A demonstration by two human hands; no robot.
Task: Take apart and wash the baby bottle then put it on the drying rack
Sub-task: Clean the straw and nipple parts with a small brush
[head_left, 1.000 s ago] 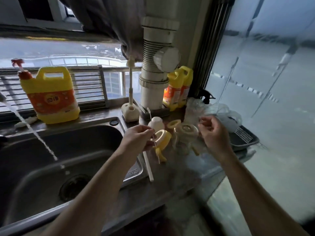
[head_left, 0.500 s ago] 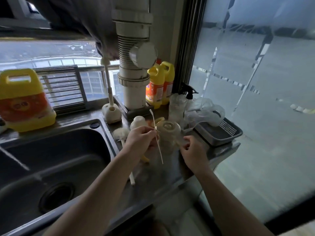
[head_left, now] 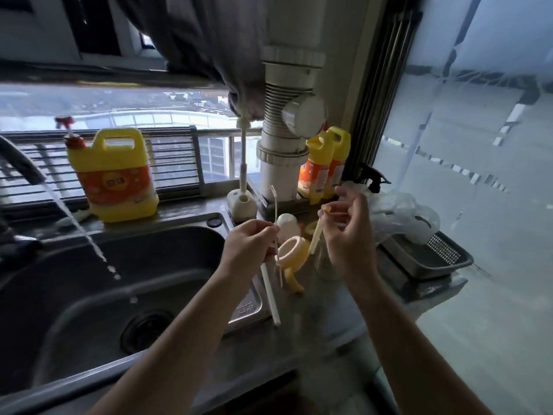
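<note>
Here my left hand (head_left: 250,250) pinches a thin white straw brush (head_left: 273,205), held nearly upright above the counter (head_left: 299,339). My right hand (head_left: 350,235) curls its fingers round the bottle's pale straw (head_left: 315,238), near its orange top. Between both hands, the bottle's yellow handled collar (head_left: 296,250) lies on the counter beside the sink (head_left: 89,295). A stream of water (head_left: 74,223) falls into the sink. A dark tray (head_left: 434,259) sits at my right.
</note>
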